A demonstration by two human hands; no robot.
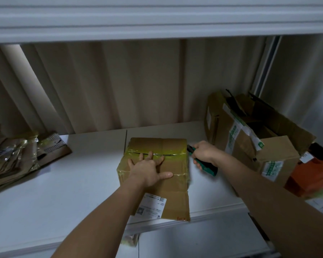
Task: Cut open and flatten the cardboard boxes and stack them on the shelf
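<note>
A brown cardboard box [172, 185] wrapped in yellowish tape stands on the white shelf [63, 183], a white shipping label on its near side. A dark slit runs across its taped top. My left hand [149, 170] lies flat on the box top, fingers spread, fingertips at the slit. My right hand [203, 153] grips a green-handled utility knife [206, 165] at the box's upper right corner, the blade end touching the tape there. A pile of flattened cardboard [17, 157] lies at the shelf's left end.
Several opened cardboard boxes [250, 131] with green-and-white tape stand at the right. An orange box [311, 175] sits beside them. A beige curtain hangs behind the shelf, and a white shelf board runs overhead. The shelf's front edge is just below the box.
</note>
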